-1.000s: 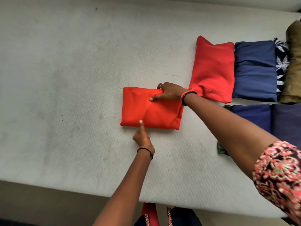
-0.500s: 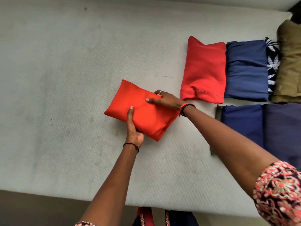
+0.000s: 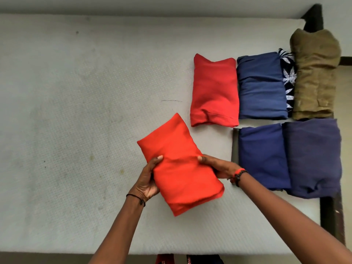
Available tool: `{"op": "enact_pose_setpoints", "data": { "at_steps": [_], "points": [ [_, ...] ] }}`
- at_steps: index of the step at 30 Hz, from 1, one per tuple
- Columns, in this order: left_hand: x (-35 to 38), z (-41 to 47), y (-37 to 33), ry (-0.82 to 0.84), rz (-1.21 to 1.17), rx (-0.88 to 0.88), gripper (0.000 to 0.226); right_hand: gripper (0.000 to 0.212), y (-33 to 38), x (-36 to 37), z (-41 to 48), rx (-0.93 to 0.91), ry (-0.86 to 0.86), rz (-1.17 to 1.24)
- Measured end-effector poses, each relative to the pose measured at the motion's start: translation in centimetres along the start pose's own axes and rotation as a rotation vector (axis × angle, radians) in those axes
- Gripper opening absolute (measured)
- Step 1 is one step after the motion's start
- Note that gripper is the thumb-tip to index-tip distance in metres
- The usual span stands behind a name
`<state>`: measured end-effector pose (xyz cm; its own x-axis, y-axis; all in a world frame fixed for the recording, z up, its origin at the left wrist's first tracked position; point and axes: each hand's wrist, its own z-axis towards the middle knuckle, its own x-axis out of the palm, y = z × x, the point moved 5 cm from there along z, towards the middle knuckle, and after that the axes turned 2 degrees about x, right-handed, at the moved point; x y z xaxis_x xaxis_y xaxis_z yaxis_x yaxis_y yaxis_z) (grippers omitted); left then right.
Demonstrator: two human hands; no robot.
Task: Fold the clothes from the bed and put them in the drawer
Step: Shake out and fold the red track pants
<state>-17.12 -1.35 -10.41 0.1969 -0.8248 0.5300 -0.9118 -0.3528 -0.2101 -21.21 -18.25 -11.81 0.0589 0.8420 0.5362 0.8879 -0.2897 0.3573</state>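
A folded orange-red garment (image 3: 177, 164) is held above the white mattress (image 3: 76, 111), turned diagonally. My left hand (image 3: 148, 180) grips its left edge, thumb on top. My right hand (image 3: 219, 166) grips its right edge, fingers underneath. Folded clothes lie at the right of the mattress: a red one (image 3: 214, 90), a blue one (image 3: 261, 86), a patterned dark one (image 3: 288, 77) mostly hidden between its neighbours, an olive one (image 3: 314, 75), and in the nearer row a navy one (image 3: 262, 157) and a dark purple one (image 3: 312, 157). No drawer is in view.
The dark bed frame (image 3: 331, 216) runs along the mattress's right side. The mattress's front edge (image 3: 133, 250) is close to me. A wide stretch of bare mattress lies to the left of the held garment.
Both hands lifted the orange-red garment off the mattress, turned it diagonal and brought it nearer to me. My right hand moved from its top to its right edge.
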Motion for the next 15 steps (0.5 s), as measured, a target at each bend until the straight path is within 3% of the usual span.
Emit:
{"op": "enact_pose_setpoints", "data": {
  "at_steps": [3,6,12,15],
  "points": [
    [0.8,0.0,0.9,0.035,0.020,-0.115,0.078,0.104,-1.3,0.0,-2.2,-0.040,0.030,0.117],
    [2.9,0.7,0.9,0.096,0.098,-0.181,0.068,0.103,-1.2,-1.0,-3.7,-0.102,0.008,0.196],
    [9.3,4.0,-2.6,0.219,0.282,-0.129,0.066,0.098,2.6,-5.1,-4.9,-0.314,-0.146,0.278],
    [13.4,5.9,-5.0,0.262,0.389,-0.083,0.060,0.086,6.9,-7.2,-5.7,-0.449,-0.225,0.281]
  ]
}}
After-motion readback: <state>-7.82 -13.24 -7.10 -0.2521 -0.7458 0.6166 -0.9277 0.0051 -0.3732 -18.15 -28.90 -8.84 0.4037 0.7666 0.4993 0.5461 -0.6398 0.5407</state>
